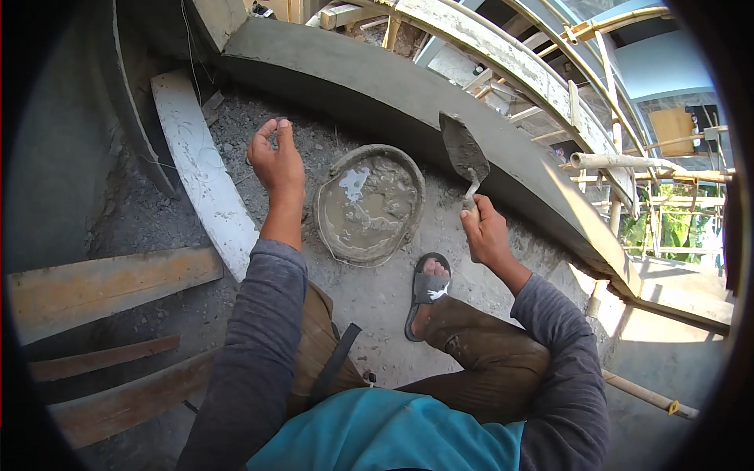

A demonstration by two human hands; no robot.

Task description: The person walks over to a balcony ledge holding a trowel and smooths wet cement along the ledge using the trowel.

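Note:
My right hand (490, 231) is wrapped around the handle of a pointed trowel (464, 146). Its mortar-smeared blade points up and away, over the inner side of the low plastered wall (345, 72). My left hand (279, 163) is raised to the left of a round bucket (421, 182), with its fingers loosely curled and the thumb apart from them. I see nothing held in it. Wet grey mortar (385, 206) with pale water on top lies in the bucket, which stands on the floor between my hands.
A white splattered board (200, 165) leans at the left, near wooden planks (118, 286). The curved wall runs across the front and right. Beyond it are bamboo scaffold poles (667, 138). My sandalled foot (430, 290) is just below the bucket; a pole (640, 392) lies lower right.

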